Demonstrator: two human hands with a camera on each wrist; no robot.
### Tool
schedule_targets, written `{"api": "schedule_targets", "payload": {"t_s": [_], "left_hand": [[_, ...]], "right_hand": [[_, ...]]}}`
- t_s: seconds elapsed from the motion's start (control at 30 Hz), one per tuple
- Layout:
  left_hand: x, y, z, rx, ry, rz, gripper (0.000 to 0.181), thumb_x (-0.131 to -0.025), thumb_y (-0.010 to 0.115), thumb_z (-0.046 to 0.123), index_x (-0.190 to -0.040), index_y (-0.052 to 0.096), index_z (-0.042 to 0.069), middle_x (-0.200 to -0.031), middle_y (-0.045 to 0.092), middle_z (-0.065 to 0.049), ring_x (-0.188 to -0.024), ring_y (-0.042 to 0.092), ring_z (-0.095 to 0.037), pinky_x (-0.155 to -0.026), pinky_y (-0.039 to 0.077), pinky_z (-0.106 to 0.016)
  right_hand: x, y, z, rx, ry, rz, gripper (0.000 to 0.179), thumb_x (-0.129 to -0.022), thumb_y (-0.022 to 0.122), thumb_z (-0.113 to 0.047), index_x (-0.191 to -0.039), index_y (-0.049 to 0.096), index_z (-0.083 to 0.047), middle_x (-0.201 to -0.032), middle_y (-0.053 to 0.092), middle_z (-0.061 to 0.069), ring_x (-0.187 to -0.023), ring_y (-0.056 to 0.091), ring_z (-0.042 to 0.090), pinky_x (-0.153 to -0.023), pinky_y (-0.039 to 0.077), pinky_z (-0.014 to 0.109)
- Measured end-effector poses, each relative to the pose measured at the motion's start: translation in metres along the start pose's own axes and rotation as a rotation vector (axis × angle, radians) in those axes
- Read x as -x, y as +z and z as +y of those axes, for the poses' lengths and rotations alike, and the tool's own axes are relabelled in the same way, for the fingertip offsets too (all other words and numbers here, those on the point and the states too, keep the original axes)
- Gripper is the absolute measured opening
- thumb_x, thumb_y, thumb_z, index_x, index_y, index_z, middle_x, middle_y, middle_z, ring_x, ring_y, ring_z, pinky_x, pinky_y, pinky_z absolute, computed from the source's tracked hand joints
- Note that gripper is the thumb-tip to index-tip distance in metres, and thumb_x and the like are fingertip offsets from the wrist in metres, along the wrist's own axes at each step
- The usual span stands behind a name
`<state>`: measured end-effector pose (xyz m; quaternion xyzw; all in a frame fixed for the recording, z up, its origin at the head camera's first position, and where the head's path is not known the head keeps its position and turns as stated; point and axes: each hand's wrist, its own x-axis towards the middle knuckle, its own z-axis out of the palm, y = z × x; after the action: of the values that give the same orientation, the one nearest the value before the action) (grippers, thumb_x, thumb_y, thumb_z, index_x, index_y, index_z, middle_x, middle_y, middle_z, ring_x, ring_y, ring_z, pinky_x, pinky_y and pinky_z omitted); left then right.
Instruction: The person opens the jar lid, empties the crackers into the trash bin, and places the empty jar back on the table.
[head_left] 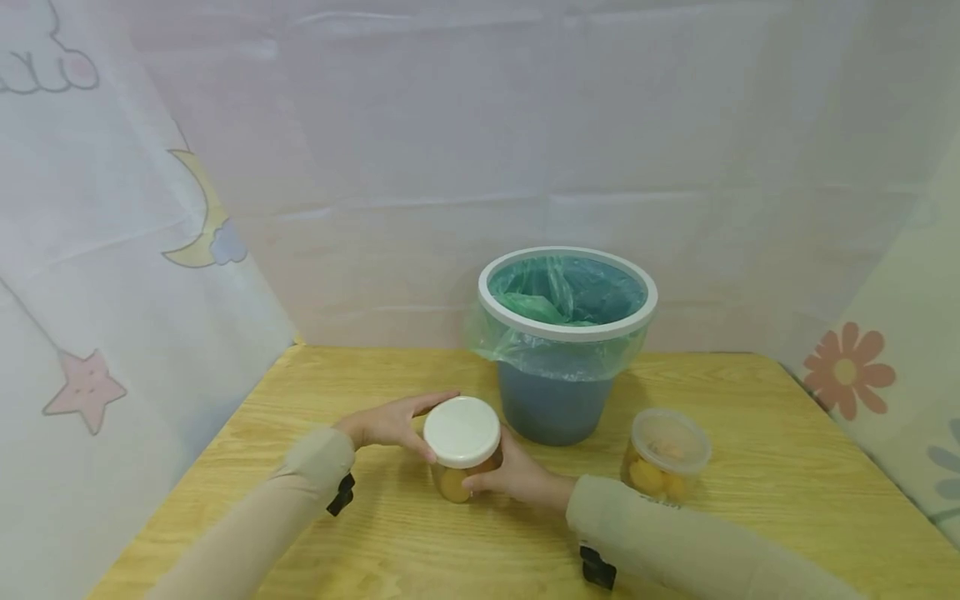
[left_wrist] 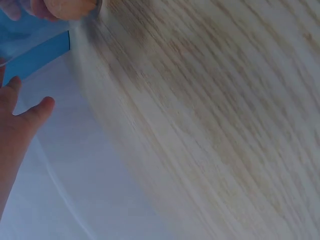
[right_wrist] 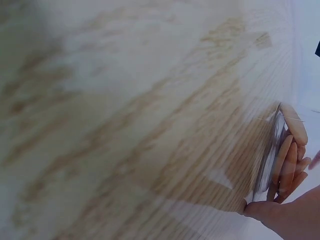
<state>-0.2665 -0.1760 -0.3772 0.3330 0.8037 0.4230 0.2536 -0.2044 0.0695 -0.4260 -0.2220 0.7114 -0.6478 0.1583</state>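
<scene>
My right hand (head_left: 517, 475) grips a clear plastic jar (head_left: 452, 485) by its right side, thumb across the front. Yellow-orange contents show through the wall, and a white lid (head_left: 462, 431) covers the top. Around the left edge of the lid is my left hand (head_left: 393, 421), its thumb and forefinger spread. The left wrist view shows that hand's thumb (left_wrist: 37, 114) held out straight, with the lower part of the jar (left_wrist: 72, 7) at the top corner. In the right wrist view the jar's clear base (right_wrist: 267, 160) faces the camera.
Behind the jar stands a blue-grey bin (head_left: 555, 408) with a white rim and a green bag liner. A second lidded tub (head_left: 667, 454) with yellow pieces sits right of the bin, close to my right forearm. Patterned cloth (head_left: 405, 167) hangs around the wooden table (head_left: 390, 542).
</scene>
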Motion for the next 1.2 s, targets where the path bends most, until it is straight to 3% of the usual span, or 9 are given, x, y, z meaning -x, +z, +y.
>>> {"api": "schedule_targets", "payload": {"t_s": [0.33, 0.57, 0.77, 1.07, 1.2], "left_hand": [[0.004, 0.008, 0.001, 0.015, -0.018, 0.053, 0.107, -0.076, 0.084, 0.037, -0.157, 0.017, 0.016, -0.160, 0.016, -0.011, -0.145, 0.013, -0.036, -0.109, 0.016, -0.066], [0.007, 0.013, -0.002, 0.027, -0.009, 0.084, 0.106, -0.077, 0.084, 0.034, -0.157, 0.016, 0.016, -0.160, 0.017, -0.012, -0.145, 0.014, -0.036, -0.109, 0.016, -0.066], [0.010, 0.016, 0.001, 0.010, -0.019, 0.111, 0.106, -0.078, 0.084, 0.033, -0.157, 0.017, 0.014, -0.159, 0.019, -0.011, -0.145, 0.015, -0.034, -0.110, 0.018, -0.062], [0.013, 0.019, 0.006, -0.013, -0.038, 0.133, 0.106, -0.078, 0.083, 0.035, -0.157, 0.016, 0.014, -0.160, 0.017, -0.012, -0.145, 0.013, -0.035, -0.110, 0.018, -0.063], [0.014, 0.020, 0.006, 0.006, -0.043, 0.137, 0.107, -0.077, 0.083, 0.036, -0.157, 0.016, 0.015, -0.160, 0.015, -0.013, -0.145, 0.013, -0.036, -0.109, 0.018, -0.065]], "right_hand": [[0.001, -0.004, -0.003, 0.008, 0.068, 0.004, 0.101, -0.081, 0.078, -0.005, -0.154, 0.009, -0.007, -0.151, 0.025, 0.018, -0.136, 0.028, 0.041, -0.110, 0.023, 0.060], [0.000, -0.004, -0.001, -0.002, 0.027, -0.028, 0.096, -0.083, 0.076, -0.003, -0.153, 0.010, -0.004, -0.148, 0.030, 0.020, -0.131, 0.037, 0.039, -0.104, 0.035, 0.054], [0.001, -0.004, -0.002, 0.009, 0.014, -0.036, 0.094, -0.083, 0.076, -0.003, -0.152, 0.011, -0.003, -0.147, 0.031, 0.020, -0.130, 0.038, 0.039, -0.106, 0.033, 0.056], [0.000, -0.003, -0.003, -0.020, 0.010, -0.070, 0.094, -0.084, 0.075, -0.003, -0.153, 0.010, -0.004, -0.147, 0.032, 0.019, -0.130, 0.039, 0.037, -0.103, 0.038, 0.052], [0.000, -0.003, -0.003, -0.009, 0.016, -0.057, 0.095, -0.084, 0.076, -0.003, -0.153, 0.010, -0.004, -0.147, 0.031, 0.019, -0.131, 0.037, 0.038, -0.105, 0.034, 0.054]]}}
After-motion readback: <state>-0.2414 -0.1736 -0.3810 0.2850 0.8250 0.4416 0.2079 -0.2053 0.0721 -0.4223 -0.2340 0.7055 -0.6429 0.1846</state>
